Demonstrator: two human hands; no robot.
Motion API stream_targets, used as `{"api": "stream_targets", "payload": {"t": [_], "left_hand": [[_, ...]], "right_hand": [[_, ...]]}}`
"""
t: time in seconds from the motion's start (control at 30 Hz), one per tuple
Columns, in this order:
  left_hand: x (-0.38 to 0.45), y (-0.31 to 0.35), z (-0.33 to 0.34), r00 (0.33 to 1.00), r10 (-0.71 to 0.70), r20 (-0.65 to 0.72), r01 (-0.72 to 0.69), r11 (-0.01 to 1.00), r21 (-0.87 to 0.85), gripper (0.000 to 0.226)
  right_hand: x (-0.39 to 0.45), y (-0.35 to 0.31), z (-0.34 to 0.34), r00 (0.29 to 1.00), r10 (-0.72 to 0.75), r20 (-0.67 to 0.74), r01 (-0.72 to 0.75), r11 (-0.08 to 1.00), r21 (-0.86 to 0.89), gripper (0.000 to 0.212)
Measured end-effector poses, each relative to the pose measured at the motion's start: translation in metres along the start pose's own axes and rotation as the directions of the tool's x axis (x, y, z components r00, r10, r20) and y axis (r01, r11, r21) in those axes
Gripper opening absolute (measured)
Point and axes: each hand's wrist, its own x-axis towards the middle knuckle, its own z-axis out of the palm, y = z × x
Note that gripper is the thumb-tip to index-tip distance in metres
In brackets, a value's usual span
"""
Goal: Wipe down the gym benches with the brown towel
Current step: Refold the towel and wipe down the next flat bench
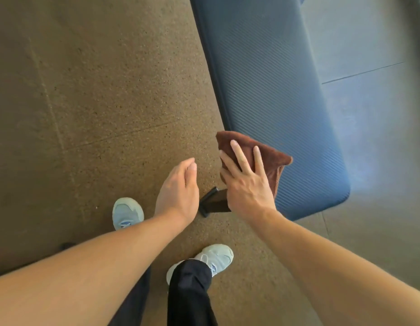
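A long blue padded gym bench (pixel 270 78) with a ribbed top runs from the top middle down to the right. A folded brown towel (pixel 273 158) lies on the bench's near left edge. My right hand (pixel 246 182) presses flat on the towel with its fingers spread and straight. My left hand (pixel 178 191) hovers over the floor just left of the bench, fingers together and relaxed, holding nothing.
Speckled brown rubber floor (pixel 98 102) spreads to the left of the bench. A dark bench foot (pixel 213 203) sticks out between my hands. My two pale shoes (pixel 127 212) stand on the floor near the bench end. Grey floor lies to the right.
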Motion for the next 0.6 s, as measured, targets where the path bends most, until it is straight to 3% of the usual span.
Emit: {"api": "stream_targets", "payload": {"t": [0.13, 0.2, 0.33, 0.4, 0.5, 0.6], "left_hand": [[-0.022, -0.001, 0.018, 0.999, 0.003, 0.037, -0.004, 0.999, 0.049, 0.050], [-0.031, 0.000, 0.024, 0.998, -0.009, 0.056, 0.005, 0.998, 0.067, 0.049], [-0.044, 0.000, 0.032, 0.996, -0.027, 0.085, 0.019, 0.996, 0.089, 0.049], [-0.047, 0.002, 0.033, 0.996, -0.029, 0.086, 0.021, 0.996, 0.092, 0.050], [-0.045, 0.007, 0.032, 0.997, -0.021, 0.080, 0.013, 0.996, 0.093, 0.049], [-0.036, 0.010, 0.024, 0.996, -0.004, 0.084, -0.005, 0.994, 0.112, 0.051]], "right_hand": [[-0.071, -0.007, 0.026, 0.991, -0.105, 0.086, 0.105, 0.994, 0.005, 0.048], [-0.090, -0.007, 0.034, 0.987, -0.133, 0.087, 0.135, 0.991, -0.018, 0.055], [-0.101, -0.002, 0.038, 0.989, -0.143, -0.044, 0.144, 0.990, 0.012, 0.066], [-0.100, -0.003, 0.035, 0.991, 0.007, -0.133, 0.010, 0.992, 0.123, 0.077], [-0.087, -0.015, 0.027, 0.935, 0.334, -0.122, -0.288, 0.913, 0.290, 0.085], [-0.067, -0.028, 0.025, 0.889, 0.449, -0.094, -0.391, 0.849, 0.357, 0.086]]}}
